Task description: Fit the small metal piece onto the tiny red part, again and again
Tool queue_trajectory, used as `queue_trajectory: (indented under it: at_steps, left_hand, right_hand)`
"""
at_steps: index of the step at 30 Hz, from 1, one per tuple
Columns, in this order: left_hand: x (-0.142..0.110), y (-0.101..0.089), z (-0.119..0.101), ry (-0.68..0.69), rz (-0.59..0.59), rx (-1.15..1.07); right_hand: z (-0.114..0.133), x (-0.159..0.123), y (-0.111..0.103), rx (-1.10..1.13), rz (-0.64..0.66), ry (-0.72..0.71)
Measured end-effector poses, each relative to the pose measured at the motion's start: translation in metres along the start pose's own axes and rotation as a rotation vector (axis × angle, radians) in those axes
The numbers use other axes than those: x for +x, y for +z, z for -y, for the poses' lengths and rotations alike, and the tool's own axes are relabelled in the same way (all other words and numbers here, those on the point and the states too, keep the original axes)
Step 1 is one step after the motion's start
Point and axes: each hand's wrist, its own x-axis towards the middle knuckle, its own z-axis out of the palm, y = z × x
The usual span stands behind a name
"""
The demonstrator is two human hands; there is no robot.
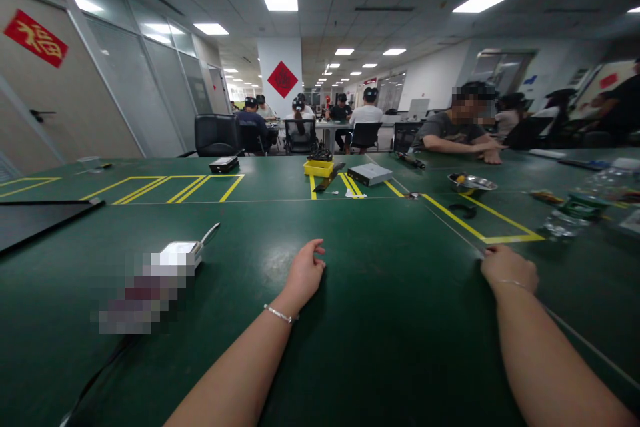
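Observation:
My left hand [307, 271] rests on the green tabletop [390, 320], its fingers loosely bent and apart, with nothing in them. To the right, my right hand [510, 268] lies on the table in a loose fist beside the yellow tape outline [513, 239]; I see nothing in it, though the palm side is hidden. A phone-like device [177, 253], partly blurred out, lies left of my left hand with a cable attached. Inside the outline near my right hand sits a black curved object [463, 211].
Farther back are a yellow basket [319, 169], a grey box [370, 175], a black box [225, 165] and a metal bowl [483, 184]. A plastic bottle [575, 212] lies at the right. A dark panel [45, 220] occupies the left edge. A person [450, 130] leans on the far side.

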Motion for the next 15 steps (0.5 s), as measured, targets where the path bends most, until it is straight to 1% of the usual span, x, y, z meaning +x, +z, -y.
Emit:
queue_trajectory:
  at_steps: [2,3,4,7,9,11,13,15]
  left_hand:
    - [0.0,0.0,-0.002,-0.01,0.013,0.003]
    - [0.0,0.0,-0.003,-0.016,0.019,0.004]
    - [0.0,0.0,-0.003,-0.019,0.021,0.005]
    - [-0.001,-0.001,-0.004,-0.017,0.02,0.006]
    - [0.0,-0.001,-0.003,-0.014,0.01,-0.001]
    - [0.0,-0.001,-0.002,-0.017,-0.006,-0.009]
    - [0.0,-0.001,-0.001,-0.014,-0.011,-0.023]
    - [0.0,-0.001,-0.002,0.011,0.017,-0.064]
  right_hand:
    - [0.013,-0.005,-0.006,-0.024,0.06,0.068]
    - [0.021,-0.008,-0.01,-0.027,0.09,0.071]
    - [0.032,-0.011,-0.013,-0.009,0.094,0.014]
    - [0.07,-0.024,-0.019,0.076,0.092,-0.251]
    - [0.1,-0.039,-0.021,0.147,0.108,-0.409]
    - [0.133,-0.062,-0.023,0.223,0.148,-0.566]
    - [0.165,-0.092,-0.026,0.299,0.186,-0.764]
    - [0.192,-0.125,-0.028,0.366,0.197,-0.966]
